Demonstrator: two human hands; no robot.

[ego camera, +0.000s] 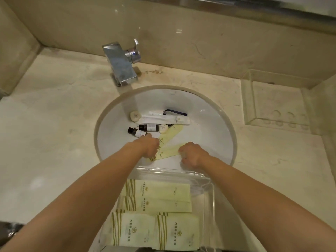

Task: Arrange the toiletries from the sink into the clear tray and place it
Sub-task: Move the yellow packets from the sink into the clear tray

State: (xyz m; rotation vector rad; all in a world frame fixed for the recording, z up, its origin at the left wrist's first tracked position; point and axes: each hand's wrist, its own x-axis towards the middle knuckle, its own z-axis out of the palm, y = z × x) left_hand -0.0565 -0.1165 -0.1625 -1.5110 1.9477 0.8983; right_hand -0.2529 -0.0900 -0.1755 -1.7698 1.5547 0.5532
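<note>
Hidden: my fingers are curling under both hands, so I am not seeing their tips; the clear tray (209, 186) is running off the bottom edge.
Left hand (148, 147): reaching into the sink (214, 113), gripping the striped end of a pale green sachet (168, 151).
Right hand (192, 154): pinching the sachet's other end.
Sachet: lying with its long axis left to right, rising slightly rightward, low in the basin just beyond the tray.
Tray: holding four sachets.
</note>
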